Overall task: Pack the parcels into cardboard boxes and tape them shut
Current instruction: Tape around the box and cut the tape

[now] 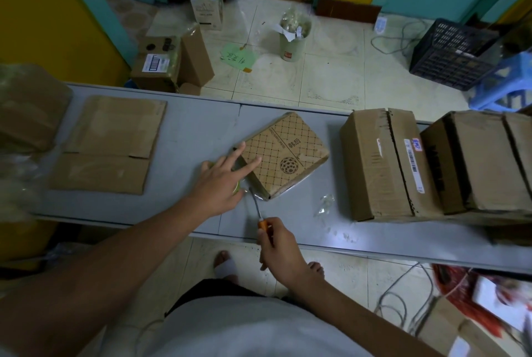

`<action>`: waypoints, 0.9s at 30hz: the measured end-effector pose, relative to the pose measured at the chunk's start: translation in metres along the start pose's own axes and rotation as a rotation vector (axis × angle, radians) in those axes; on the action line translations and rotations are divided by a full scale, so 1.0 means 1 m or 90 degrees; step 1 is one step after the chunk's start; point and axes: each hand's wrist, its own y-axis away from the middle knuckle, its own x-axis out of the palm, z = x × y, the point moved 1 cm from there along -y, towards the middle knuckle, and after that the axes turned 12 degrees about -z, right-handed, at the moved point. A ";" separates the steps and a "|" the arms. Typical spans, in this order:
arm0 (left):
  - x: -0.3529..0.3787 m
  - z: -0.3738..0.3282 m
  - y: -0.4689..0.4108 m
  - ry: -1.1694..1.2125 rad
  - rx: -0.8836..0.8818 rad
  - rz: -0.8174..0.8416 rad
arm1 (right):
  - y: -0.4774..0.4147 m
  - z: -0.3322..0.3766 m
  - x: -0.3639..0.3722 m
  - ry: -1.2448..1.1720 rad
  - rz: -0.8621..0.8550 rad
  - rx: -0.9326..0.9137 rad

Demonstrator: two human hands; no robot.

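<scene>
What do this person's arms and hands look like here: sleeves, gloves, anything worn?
The left forearm and right forearm are bare where visible: no sleeves, gloves, watch or bands. Left hand and right hand carry no visible rings. A pale grey shirt covers the torso.

On the bench (187,126) I count one patterned box (283,155), two big brown cartons (380,166) (475,161), two flat cardboard sheets (121,126) (100,174), one tape roll (239,186) and one orange-handled knife (256,204). On the floor I see one black crate (452,54), one blue stool (506,83) and one waste bin (293,43).
</scene>
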 end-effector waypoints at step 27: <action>-0.016 -0.013 -0.009 -0.115 0.049 0.087 | -0.010 0.006 0.005 0.093 -0.064 -0.094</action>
